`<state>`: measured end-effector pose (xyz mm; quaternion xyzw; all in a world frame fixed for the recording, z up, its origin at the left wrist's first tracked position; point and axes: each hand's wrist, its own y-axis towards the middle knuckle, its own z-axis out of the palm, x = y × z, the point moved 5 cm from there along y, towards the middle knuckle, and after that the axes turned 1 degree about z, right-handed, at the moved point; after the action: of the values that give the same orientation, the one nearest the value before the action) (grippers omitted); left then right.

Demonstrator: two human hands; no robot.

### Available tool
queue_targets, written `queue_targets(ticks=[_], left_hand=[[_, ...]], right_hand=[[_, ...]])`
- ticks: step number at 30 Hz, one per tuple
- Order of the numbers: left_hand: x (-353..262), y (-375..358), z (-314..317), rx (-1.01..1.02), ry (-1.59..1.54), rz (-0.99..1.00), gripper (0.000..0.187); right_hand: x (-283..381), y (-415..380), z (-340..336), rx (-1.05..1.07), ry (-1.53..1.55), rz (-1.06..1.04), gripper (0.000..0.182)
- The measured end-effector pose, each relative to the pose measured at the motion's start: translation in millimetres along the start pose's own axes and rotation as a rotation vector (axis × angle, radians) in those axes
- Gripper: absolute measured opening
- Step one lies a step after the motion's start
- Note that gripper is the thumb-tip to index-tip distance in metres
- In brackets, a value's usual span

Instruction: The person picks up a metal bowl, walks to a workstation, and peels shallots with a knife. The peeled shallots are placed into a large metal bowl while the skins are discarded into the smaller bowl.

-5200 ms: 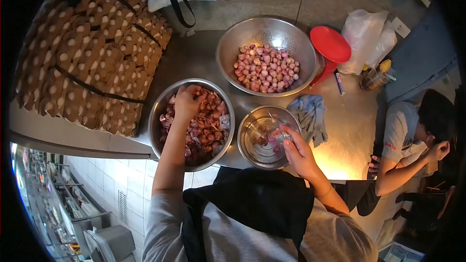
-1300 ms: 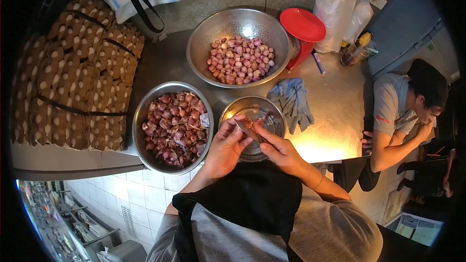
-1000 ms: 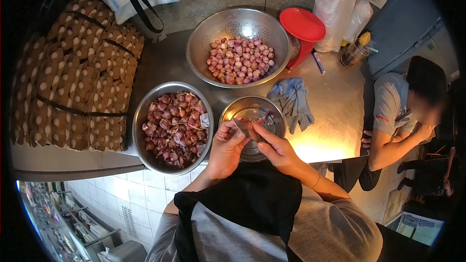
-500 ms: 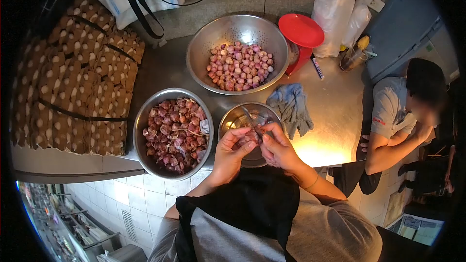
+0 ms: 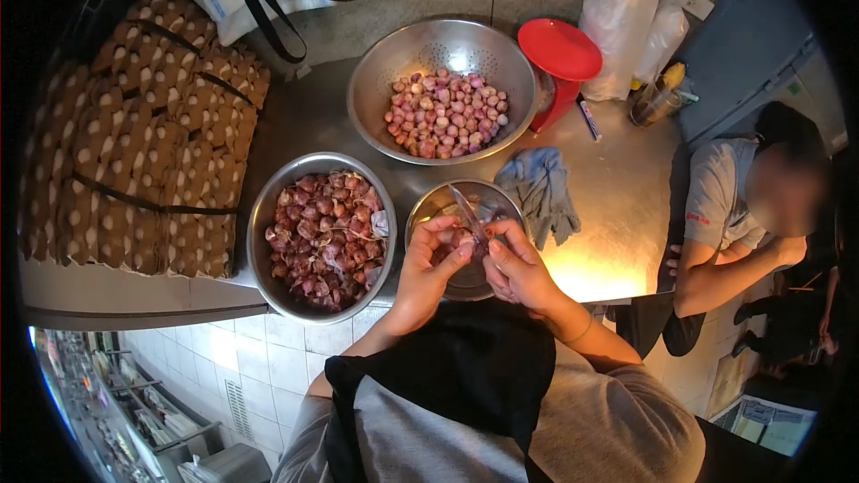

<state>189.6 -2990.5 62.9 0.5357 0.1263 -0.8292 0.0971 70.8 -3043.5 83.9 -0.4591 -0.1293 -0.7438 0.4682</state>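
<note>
My left hand [image 5: 429, 270] is closed, its fingertips pinching a shallot [image 5: 462, 238]. In my right hand [image 5: 521, 270] is a knife [image 5: 469, 207], its blade pointing away from me and slanting left beside the shallot. Both hands are close together over the near part of a small metal bowl [image 5: 414, 218], whose contents are partly hidden by them. Left of the hands, a metal bowl [image 5: 259, 279] holds unpeeled shallots [image 5: 324, 225]. Behind, a large colander [image 5: 365, 112] contains peeled shallots [image 5: 445, 114].
A blue-grey glove or cloth [image 5: 540, 190] lies right of the small bowl. A red scale [image 5: 562, 52], a marker [image 5: 591, 121] and plastic bags [image 5: 617, 36] are farther back. Stacked egg trays [image 5: 143, 161] stand at left. Another person [image 5: 729, 206] sits at the table's right end.
The knife blade has turned so more of its flat side shows. Both hands stay close together over the small bowl. The whole view has shifted slightly.
</note>
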Motion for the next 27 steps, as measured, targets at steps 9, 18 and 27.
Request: queue_targets(ticks=[9,18,27], left_hand=[[-17,-9,3,0.067,-0.157,-0.137,0.044],[-12,2,2,0.056,-0.389,-0.168,0.023],[-7,5,2,0.060,-0.384,-0.124,0.016]], right_hand=[[15,2,-28,-0.126,-0.189,0.004,0.027],[3,-10,-5,0.079,-0.065,0.070,0.043],[3,-10,0,0.054,-0.245,-0.013,0.046]])
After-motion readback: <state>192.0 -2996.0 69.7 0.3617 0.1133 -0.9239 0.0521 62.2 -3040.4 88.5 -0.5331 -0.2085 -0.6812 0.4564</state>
